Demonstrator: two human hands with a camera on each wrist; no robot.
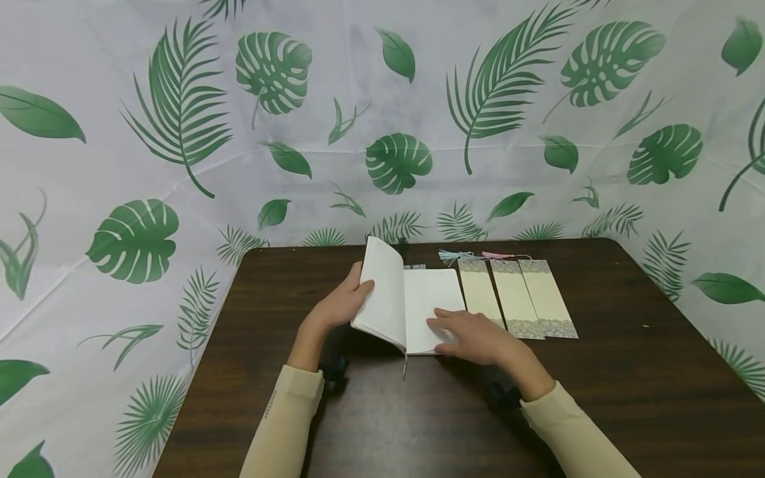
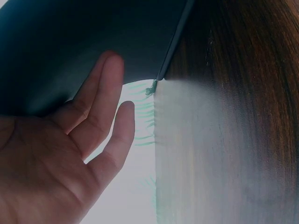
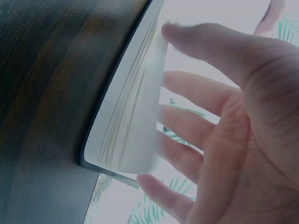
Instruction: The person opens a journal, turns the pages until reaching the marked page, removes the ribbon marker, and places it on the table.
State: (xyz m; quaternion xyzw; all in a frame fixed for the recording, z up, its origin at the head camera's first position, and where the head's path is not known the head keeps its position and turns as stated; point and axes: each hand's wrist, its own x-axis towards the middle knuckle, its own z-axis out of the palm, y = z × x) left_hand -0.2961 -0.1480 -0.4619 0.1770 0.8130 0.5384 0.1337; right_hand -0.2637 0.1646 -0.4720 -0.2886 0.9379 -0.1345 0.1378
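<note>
An open notebook (image 1: 430,299) with white lined pages and a dark cover (image 2: 135,32) lies on the table. My left hand (image 1: 343,302) grips its raised left half, thumb over the page edge and fingers behind against the cover. The left thumb is hidden in the left wrist view. On the right page rests my right hand (image 1: 475,335), fingers loosely extended. Seen from the right wrist, the page edges (image 3: 126,112) fan slightly beside the spread fingers and thumb. A thin ribbon (image 1: 405,367) hangs from the notebook's lower edge.
Right of the notebook lie three cream bookmarks (image 1: 514,292) with patterned ends, two overlapping. Blue tassels (image 1: 457,256) and a pink tassel (image 1: 496,255) are at their tops. Part of a patterned piece (image 1: 414,267) shows behind the notebook. A leaf-print cloth (image 1: 335,166) hangs behind the table.
</note>
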